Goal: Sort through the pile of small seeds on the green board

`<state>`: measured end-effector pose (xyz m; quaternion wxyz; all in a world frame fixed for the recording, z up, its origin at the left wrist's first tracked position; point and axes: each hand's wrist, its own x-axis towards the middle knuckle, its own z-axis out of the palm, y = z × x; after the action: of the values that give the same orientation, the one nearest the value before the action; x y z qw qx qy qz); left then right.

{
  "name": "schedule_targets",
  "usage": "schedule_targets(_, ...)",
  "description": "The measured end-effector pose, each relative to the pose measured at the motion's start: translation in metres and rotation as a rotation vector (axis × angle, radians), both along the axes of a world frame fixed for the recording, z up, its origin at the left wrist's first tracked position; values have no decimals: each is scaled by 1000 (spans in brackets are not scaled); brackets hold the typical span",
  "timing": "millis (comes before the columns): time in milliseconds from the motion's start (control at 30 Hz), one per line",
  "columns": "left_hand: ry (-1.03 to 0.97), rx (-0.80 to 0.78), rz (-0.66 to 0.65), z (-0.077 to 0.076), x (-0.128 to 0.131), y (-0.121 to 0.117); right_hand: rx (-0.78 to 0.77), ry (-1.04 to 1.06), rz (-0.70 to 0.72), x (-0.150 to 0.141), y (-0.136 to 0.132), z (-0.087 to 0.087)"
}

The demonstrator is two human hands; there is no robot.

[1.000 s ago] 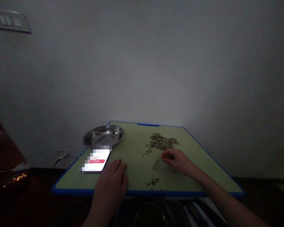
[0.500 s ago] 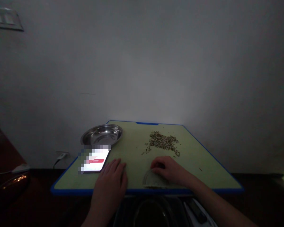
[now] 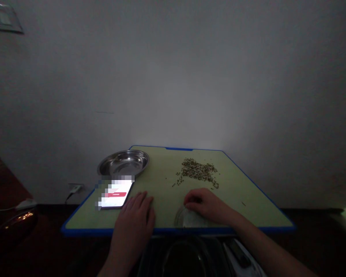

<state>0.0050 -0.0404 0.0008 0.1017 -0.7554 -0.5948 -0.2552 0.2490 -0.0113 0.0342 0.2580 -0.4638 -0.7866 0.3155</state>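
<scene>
My left hand (image 3: 137, 211) lies flat near the front edge of the pale green tabletop (image 3: 161, 196), fingers stretched out beside a lit phone (image 3: 117, 194). My right hand (image 3: 204, 204) is curled, its thumb and forefinger pinched at the rim of a round see-through dish (image 3: 192, 218). That dish sits at the table's front edge; whether it is a dish or a lid is hard to tell in the dim light. Beyond the right hand, small brown seeds or grains (image 3: 197, 170) lie scattered in a loose patch.
A shiny steel bowl (image 3: 123, 163) stands at the back left, behind the phone. Blue trim (image 3: 178, 231) edges the table. Behind it rises a grey wall (image 3: 173, 77). A small dark sliver (image 3: 243, 204) lies toward the right side.
The view has shifted slightly. A dark strip at the dish's near edge is now mostly out of sight. My left hand stays flat, and my right hand keeps its place at the rim.
</scene>
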Motion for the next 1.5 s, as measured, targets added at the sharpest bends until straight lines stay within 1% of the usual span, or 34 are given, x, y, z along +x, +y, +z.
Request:
schedule_targets(167,26,-18,8,-3,0,0,-11,35,20,1,-7,2)
schedule_targets(267,24,-42,11,0,0,-1,17,63,-3,5,-10,6)
schedule_targets(400,35,-115,-7,14,4,1,8,168,-132,20,-7,4)
schedule_targets(467,62,-170,-12,21,8,5,-7,220,-177,30,-4,-2)
schedule_targets(533,76,-198,-10,25,11,11,-8,247,-232,39,-1,-9)
schedule_targets(633,78,-192,-4,23,15,20,29,267,-365,50,3,-14)
schedule_targets(700,74,-171,-15,19,15,23,71,284,-447,51,4,-13)
schedule_targets(733,68,-159,-25,16,15,24,90,291,-473,50,3,-11)
schedule_targets(800,55,-148,-41,13,13,24,96,295,-472,40,3,-7)
schedule_targets(833,47,-150,-42,12,12,23,75,287,-438,33,3,-5)
schedule_targets(900,28,-155,-36,11,11,23,6,265,-323,12,6,-1)
schedule_targets(933,16,-152,-33,11,10,24,-2,232,-275,-1,8,1)
schedule_targets(1067,-28,-144,-44,9,5,27,124,87,-210,-52,32,7)
schedule_targets(1100,-37,-142,-39,8,3,29,187,20,-208,-63,39,9)
schedule_targets(1167,-33,-143,-51,5,-2,34,328,-130,-221,-79,54,11)
schedule_targets(1200,-31,-143,-79,3,-4,36,347,-147,-229,-84,60,12)
schedule_targets(1267,-40,-138,-85,0,-8,39,363,-183,-253,-86,69,11)
schedule_targets(1333,-54,-130,-87,-3,-10,40,351,-210,-289,-79,74,8)
schedule_targets(1400,-67,-128,-85,-3,-9,39,330,-244,-334,-64,77,6)
schedule_targets(1500,-67,-146,-62,0,-5,36,294,-280,-421,-32,83,5)
